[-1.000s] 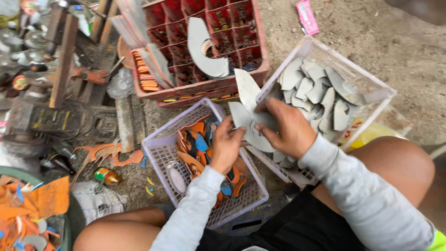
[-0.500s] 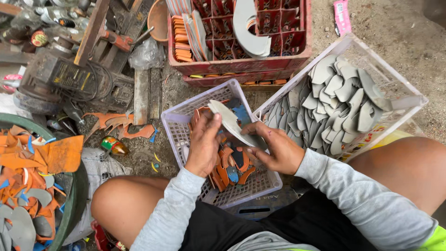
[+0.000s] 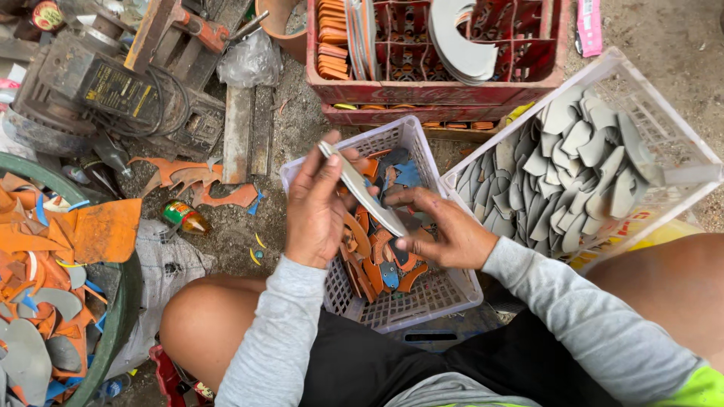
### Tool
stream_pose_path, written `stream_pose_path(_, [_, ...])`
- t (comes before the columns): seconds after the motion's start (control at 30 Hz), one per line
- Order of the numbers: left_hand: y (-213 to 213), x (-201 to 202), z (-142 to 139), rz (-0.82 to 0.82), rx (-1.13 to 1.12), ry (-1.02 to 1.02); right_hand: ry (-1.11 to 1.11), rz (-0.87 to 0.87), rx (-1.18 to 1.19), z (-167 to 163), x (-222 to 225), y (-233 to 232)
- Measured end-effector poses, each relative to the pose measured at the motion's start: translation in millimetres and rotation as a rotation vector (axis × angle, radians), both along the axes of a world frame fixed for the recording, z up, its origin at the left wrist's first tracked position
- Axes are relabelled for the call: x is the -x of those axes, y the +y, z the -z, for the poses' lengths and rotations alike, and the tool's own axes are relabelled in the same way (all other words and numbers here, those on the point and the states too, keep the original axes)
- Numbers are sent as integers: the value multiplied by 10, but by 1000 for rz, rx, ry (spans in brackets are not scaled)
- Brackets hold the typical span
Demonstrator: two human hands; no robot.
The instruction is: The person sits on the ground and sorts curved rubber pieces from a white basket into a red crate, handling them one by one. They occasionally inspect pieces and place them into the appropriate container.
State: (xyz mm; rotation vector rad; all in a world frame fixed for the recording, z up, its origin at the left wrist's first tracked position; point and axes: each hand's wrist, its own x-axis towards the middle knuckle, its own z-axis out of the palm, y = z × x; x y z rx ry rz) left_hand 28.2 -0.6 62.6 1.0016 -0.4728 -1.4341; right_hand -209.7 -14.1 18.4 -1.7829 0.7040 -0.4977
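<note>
— Fingers [image 3: 329,162] of the left hand [image 3: 317,203] are pinched on the upper end of a thin grey curved piece [image 3: 362,188], aren't they?

— Yes, and the right hand [image 3: 445,237] grips its lower end between thumb and fingertips, so both hands are clenched on that one piece. It runs slantwise between them, edge-on to the camera.

— Where is it?

— Just above the white mesh basket [image 3: 445,290], which sits between the person's knees and holds orange, dark and blue cut scraps [image 3: 377,264].

— And around it?

— To the right, touching that basket, a clear crate [image 3: 679,143] is full of grey curved pieces. Behind stands a red crate [image 3: 422,90] with stacked orange pieces and a large grey crescent. At the left edge a green tub [image 3: 124,301] holds orange and grey offcuts, with a dark machine [image 3: 98,90] beyond it on the ground.
</note>
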Motion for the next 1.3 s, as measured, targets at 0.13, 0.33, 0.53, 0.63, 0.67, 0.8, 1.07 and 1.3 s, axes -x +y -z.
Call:
stream_pose_path(0.13, [60,-313,-167,-104,39,-327,431,-27,-2,559,-67,-87])
stream_pose_path(0.33, [171,-370,-215,-1,104,-417,564,-78,-130,1434,-141,206])
stream_pose_path(0.53, [182,-364,-215,61,67,-413,1078,-418,32,2221,-509,624])
stream_pose_path(0.63, [197,-376,-216,53,51,-410,1164,-484,26,2255,-609,894])
stream_pose_path(0.67, [205,-380,-216,53,52,-428,1163,-502,5,2251,-646,973])
stream_pose_path(0.8, [237,-394,-212,63,70,-494,1184,-445,-182,2075,-888,1087])
stream_pose_path(1.07, [198,-395,-162,79,82,-574,1175,41,-670,2161,-1270,1096])
stream_pose_path(1.3, [163,-365,-10,156,36,-620,889,161,-174,1903,-697,544])
